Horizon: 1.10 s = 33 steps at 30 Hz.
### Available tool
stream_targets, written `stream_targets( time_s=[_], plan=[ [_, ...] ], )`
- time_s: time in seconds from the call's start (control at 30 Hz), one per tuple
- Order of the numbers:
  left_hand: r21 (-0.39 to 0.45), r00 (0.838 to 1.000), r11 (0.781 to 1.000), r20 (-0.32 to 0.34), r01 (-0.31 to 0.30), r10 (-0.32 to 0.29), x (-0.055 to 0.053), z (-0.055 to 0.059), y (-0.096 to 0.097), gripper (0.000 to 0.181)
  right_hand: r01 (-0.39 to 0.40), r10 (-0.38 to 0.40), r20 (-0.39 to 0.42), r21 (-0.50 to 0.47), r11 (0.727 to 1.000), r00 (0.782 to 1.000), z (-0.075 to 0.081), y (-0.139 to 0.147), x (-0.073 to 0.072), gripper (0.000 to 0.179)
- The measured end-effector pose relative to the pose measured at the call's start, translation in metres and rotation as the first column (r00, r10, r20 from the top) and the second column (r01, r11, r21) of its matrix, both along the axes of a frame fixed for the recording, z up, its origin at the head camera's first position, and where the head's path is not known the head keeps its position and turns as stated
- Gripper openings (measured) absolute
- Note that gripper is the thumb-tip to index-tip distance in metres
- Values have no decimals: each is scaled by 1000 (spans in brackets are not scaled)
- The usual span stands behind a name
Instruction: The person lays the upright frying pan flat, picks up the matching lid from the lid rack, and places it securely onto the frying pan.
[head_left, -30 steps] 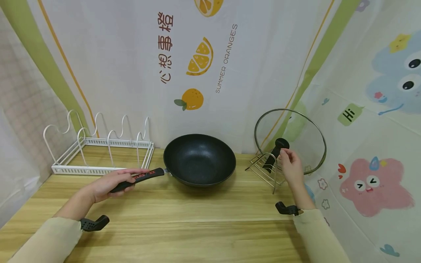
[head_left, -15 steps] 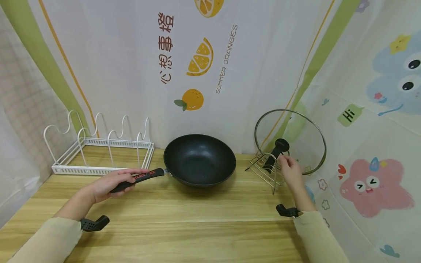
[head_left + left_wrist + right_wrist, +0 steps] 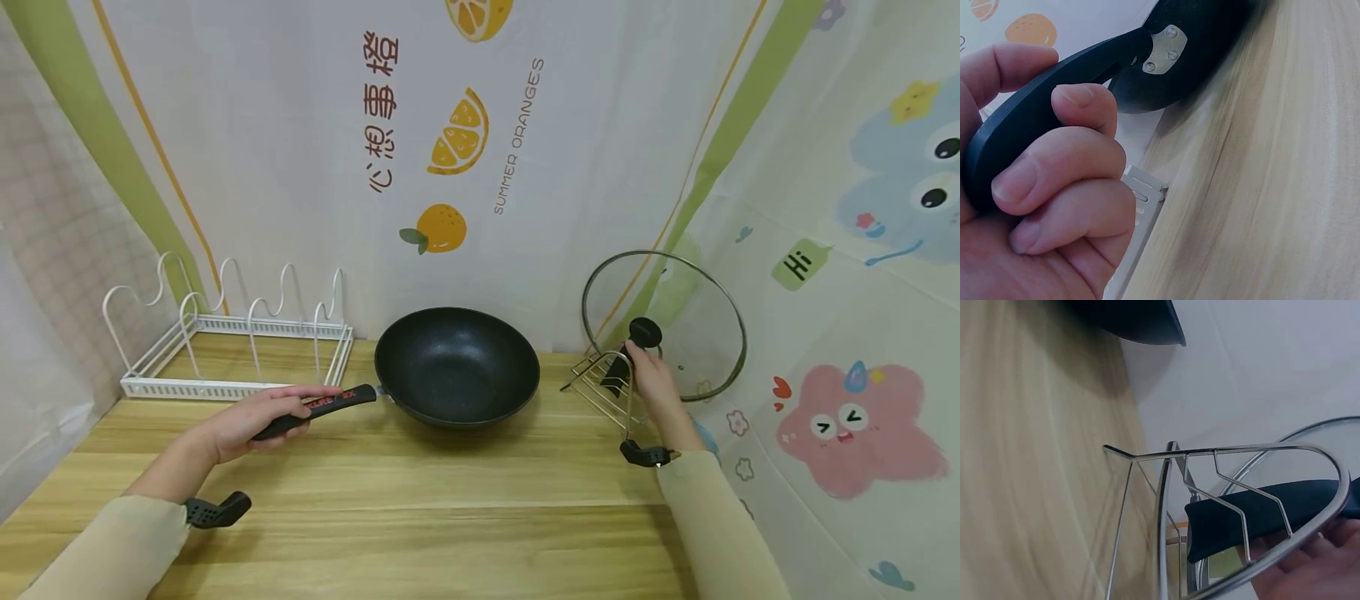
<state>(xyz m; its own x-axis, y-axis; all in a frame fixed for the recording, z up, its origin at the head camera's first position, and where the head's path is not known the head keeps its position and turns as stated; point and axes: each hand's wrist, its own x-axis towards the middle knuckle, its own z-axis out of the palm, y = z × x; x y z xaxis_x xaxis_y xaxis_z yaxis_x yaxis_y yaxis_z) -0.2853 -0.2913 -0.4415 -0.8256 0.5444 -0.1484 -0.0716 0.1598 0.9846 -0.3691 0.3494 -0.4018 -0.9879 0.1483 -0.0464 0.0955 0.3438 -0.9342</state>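
Observation:
My left hand [image 3: 243, 421] grips the black handle [image 3: 341, 402] of a dark wok [image 3: 453, 367], which stands on the wooden table with its inside facing me. In the left wrist view, curled fingers [image 3: 1066, 162] wrap that handle, and a riveted metal bracket [image 3: 1165, 50] joins it to the wok. At the right, a clear glass lid [image 3: 693, 354] with a metal rim leans upright in a small wire rack [image 3: 632, 392]. My right hand [image 3: 658, 387] holds the lid's black handle [image 3: 1210, 534], its fingers bent beneath it behind the rack's wire loop.
A white rack [image 3: 195, 389] with several curved dividers stands on the table at the left. Behind the table hangs a white curtain [image 3: 300, 192] printed with oranges; another printed curtain [image 3: 825, 333] runs close along the right side.
My right hand, first at the right edge of the lid's handle, drew back slightly, then moved forward and left onto the handle. The left hand, wok and lid stay put.

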Motion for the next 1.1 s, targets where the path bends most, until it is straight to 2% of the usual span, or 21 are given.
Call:
stream_targets(
  time_s=[0.2, 0.37, 0.47, 0.57, 0.8, 1.1],
  plan=[
    [-11, 1000, 1000, 9, -9, 9, 0, 3, 2, 48, -72, 61, -67, -169, 983, 996, -1, -1, -14, 61],
    [-13, 1000, 1000, 5, -8, 8, -1, 4, 2, 48, -89, 60, -97, -334, 938, 994, -2, -3, -21, 54],
    [-12, 1000, 1000, 9, -8, 8, 0, 4, 1, 47, -92, 58, -101, -380, 921, 993, -2, -3, -23, 47],
    [-7, 1000, 1000, 11, -6, 6, 0, 3, 1, 47, -100, 61, -113, -386, 917, 992, -3, -3, -23, 40],
    [-7, 1000, 1000, 20, -11, 11, 0, 3, 1, 47, -35, -6, -130, -308, 951, 991, -5, -8, -22, 39],
    [4, 1000, 1000, -3, 8, -8, -1, 1, 0, 48, -2, -47, -123, -372, 928, 991, -4, -12, -22, 37]
  ],
)
